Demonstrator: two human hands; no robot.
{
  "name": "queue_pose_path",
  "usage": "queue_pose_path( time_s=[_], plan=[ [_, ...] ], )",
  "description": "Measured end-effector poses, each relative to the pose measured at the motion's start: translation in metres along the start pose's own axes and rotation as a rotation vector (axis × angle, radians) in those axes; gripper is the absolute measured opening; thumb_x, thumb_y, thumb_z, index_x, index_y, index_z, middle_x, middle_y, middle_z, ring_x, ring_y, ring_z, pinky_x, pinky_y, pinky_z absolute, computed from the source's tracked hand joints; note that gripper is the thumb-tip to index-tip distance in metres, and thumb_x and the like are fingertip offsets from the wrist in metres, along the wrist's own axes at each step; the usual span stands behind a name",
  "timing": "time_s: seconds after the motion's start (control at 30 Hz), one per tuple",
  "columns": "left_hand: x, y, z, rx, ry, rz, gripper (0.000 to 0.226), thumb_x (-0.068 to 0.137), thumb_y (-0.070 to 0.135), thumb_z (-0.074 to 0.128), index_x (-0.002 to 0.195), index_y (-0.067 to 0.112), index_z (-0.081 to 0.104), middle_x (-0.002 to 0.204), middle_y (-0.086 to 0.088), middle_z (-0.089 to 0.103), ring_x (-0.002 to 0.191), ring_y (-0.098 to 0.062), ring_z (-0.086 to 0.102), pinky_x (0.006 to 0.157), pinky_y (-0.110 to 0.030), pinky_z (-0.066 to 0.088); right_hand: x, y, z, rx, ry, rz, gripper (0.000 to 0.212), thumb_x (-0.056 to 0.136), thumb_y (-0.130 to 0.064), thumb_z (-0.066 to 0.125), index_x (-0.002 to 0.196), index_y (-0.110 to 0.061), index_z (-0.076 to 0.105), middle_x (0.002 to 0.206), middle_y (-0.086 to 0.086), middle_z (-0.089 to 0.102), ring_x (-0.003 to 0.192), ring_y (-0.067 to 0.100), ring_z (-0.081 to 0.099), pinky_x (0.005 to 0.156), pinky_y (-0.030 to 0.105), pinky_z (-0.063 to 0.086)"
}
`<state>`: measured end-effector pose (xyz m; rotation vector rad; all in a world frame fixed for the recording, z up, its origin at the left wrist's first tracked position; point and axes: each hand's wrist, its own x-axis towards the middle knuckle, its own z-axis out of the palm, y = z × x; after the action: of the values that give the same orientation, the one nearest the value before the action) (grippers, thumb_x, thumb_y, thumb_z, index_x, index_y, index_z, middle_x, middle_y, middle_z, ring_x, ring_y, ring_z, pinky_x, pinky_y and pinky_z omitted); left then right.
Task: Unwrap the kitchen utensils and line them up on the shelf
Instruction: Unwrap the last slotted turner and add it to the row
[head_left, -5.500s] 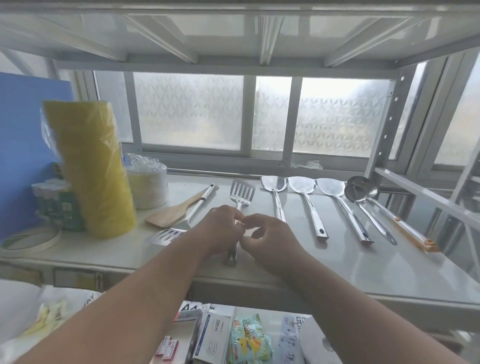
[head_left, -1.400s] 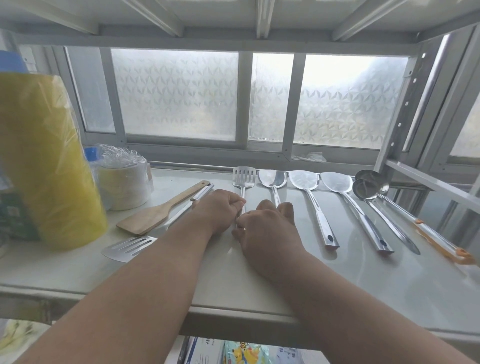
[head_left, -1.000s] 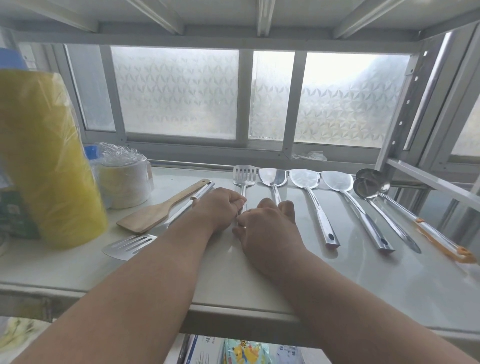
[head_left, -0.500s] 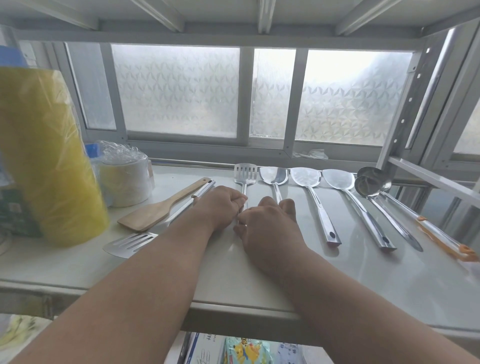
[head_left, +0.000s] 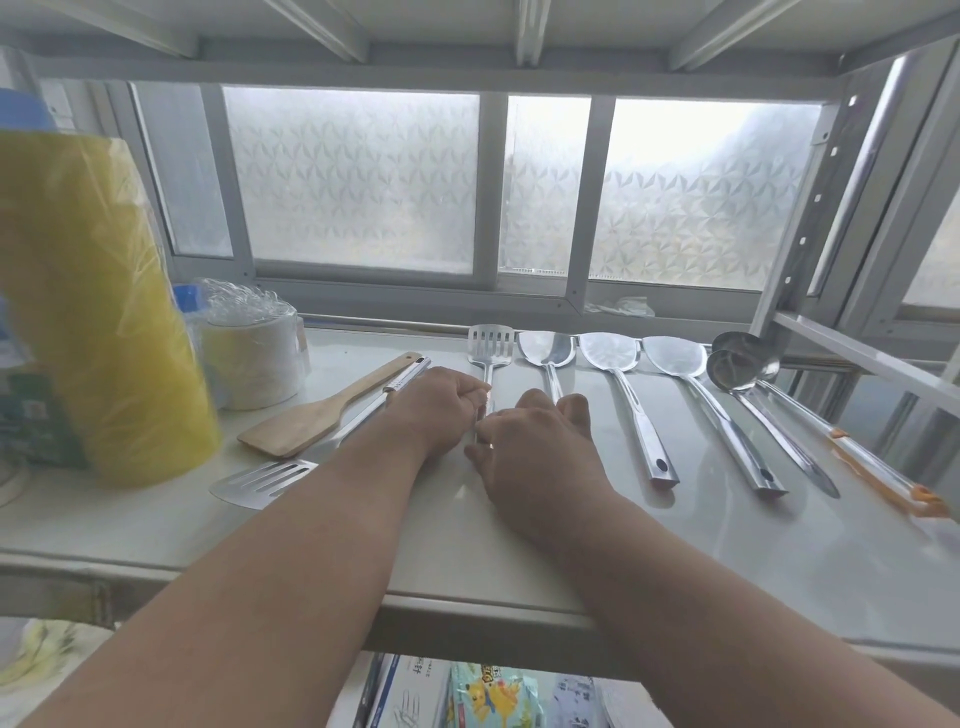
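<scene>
Nearest the viewer, below the shelf (head_left: 467, 582) edge and under the forearms, lie boxes and a bright printed packet (head_left: 496, 696); there is writing on them, but it is too blurred to read.

On the shelf the two grips meet at the handle of the slotted turner (head_left: 490, 347). The left hand (head_left: 441, 405) is curled, its fingertips closed at the handle; the right hand (head_left: 535, 441) lies knuckles up just right of it, thumb and forefinger pinching at the same spot. Whether film is still caught between them cannot be told. The turner's handle is mostly hidden beneath the hands, and its slotted head points away just beyond the left grip.

To do this step well, I judge one hand should pin the handle flat while the other peels along its length, so the head keeps square with its neighbours. Any loose film should go clear of the row.

Left of the left grip, a second slotted turner (head_left: 262, 480) and a wooden spatula (head_left: 317, 421) lie crossed at a slant, not yet in line. A small label on that turner's handle is illegible. Right of the right grip, three flat steel spatulas (head_left: 608, 353) lie parallel, then two ladles (head_left: 737, 364) farther right.

Far left stand a yellow wrapped roll (head_left: 104, 312) and a wrapped stack of white cups (head_left: 254, 358).
</scene>
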<state>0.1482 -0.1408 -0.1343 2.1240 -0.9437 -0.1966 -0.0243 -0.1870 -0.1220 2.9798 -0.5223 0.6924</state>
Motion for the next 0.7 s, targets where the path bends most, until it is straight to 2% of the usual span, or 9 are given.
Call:
queue_pose_path(
  time_s=[0.1,0.17,0.27,0.3,0.37,0.43,0.57,0.63,0.7],
  plan=[
    [-0.011,0.001,-0.003,0.002,0.052,0.007,0.022,0.104,0.04,0.062,0.116,0.04,0.081,0.12,0.011,0.078,0.119,-0.016,0.069,0.114,-0.037,0.049,-0.003,0.0,-0.001,-0.004,0.015,0.002,0.026,0.102,-0.039,0.044,0.09,-0.027,0.064,0.095,-0.009,0.069,0.112,0.018,0.043,0.099,0.046,0.025],
    [-0.023,0.005,-0.008,0.01,0.083,0.029,0.023,0.107,0.039,0.06,0.118,0.039,0.08,0.125,0.009,0.077,0.122,-0.016,0.067,0.112,-0.03,0.047,-0.005,0.001,0.0,-0.004,0.052,-0.004,0.029,0.102,-0.039,0.044,0.089,-0.025,0.066,0.095,-0.011,0.069,0.111,0.018,0.045,0.097,0.045,0.026],
    [-0.044,0.014,-0.023,0.072,0.125,0.08,0.017,0.109,0.036,0.058,0.105,0.039,0.074,0.103,0.002,0.067,0.102,-0.019,0.059,0.089,-0.023,0.041,-0.01,0.0,0.0,-0.015,0.13,-0.028,0.028,0.101,-0.037,0.045,0.08,-0.025,0.061,0.088,-0.013,0.066,0.104,0.018,0.048,0.087,0.04,0.023],
    [-0.052,0.016,-0.03,0.088,0.144,0.101,0.017,0.108,0.036,0.058,0.106,0.04,0.075,0.103,0.001,0.069,0.103,-0.02,0.059,0.09,-0.025,0.043,-0.011,-0.001,0.0,-0.025,0.153,-0.045,0.027,0.1,-0.036,0.047,0.08,-0.026,0.06,0.087,-0.013,0.066,0.103,0.018,0.049,0.084,0.04,0.021],
    [-0.069,0.016,-0.046,0.116,0.17,0.111,0.026,0.106,0.037,0.061,0.125,0.033,0.08,0.132,0.002,0.075,0.127,-0.02,0.065,0.109,-0.028,0.046,-0.015,-0.003,-0.002,-0.054,0.183,-0.082,0.024,0.099,-0.035,0.05,0.084,-0.025,0.065,0.091,-0.015,0.069,0.102,0.018,0.052,0.084,0.04,0.023],
    [-0.088,0.014,-0.065,0.229,0.181,0.089,0.034,0.106,0.037,0.061,0.137,0.03,0.074,0.149,0.0,0.067,0.139,-0.022,0.06,0.117,-0.032,0.045,-0.019,-0.006,-0.003,-0.068,0.196,-0.114,0.022,0.098,-0.035,0.053,0.091,-0.026,0.071,0.099,-0.016,0.072,0.103,0.017,0.054,0.089,0.043,0.029],
    [-0.123,-0.003,-0.097,0.592,0.072,-0.106,0.059,0.097,0.06,0.055,0.147,0.028,0.061,0.143,-0.005,0.065,0.131,-0.028,0.06,0.109,-0.042,0.051,-0.027,-0.01,-0.006,-0.068,0.186,-0.128,0.021,0.097,-0.034,0.055,0.09,-0.025,0.073,0.096,-0.016,0.073,0.102,0.017,0.055,0.09,0.045,0.031],
    [-0.135,-0.013,-0.1,0.671,-0.034,-0.174,0.067,0.091,0.07,0.055,0.137,0.023,0.064,0.136,-0.005,0.067,0.125,-0.029,0.062,0.107,-0.045,0.052,-0.031,-0.011,-0.006,-0.06,0.183,-0.125,0.022,0.098,-0.034,0.055,0.092,-0.025,0.074,0.096,-0.016,0.074,0.103,0.018,0.055,0.091,0.044,0.03],
    [-0.144,-0.019,-0.098,0.69,-0.056,-0.193,0.064,0.09,0.072,0.053,0.128,0.021,0.066,0.131,-0.006,0.068,0.121,-0.029,0.063,0.105,-0.046,0.053,-0.035,-0.011,-0.007,-0.05,0.187,-0.119,0.022,0.097,-0.034,0.055,0.092,-0.025,0.074,0.096,-0.016,0.074,0.103,0.017,0.055,0.091,0.044,0.029]
  ],
)
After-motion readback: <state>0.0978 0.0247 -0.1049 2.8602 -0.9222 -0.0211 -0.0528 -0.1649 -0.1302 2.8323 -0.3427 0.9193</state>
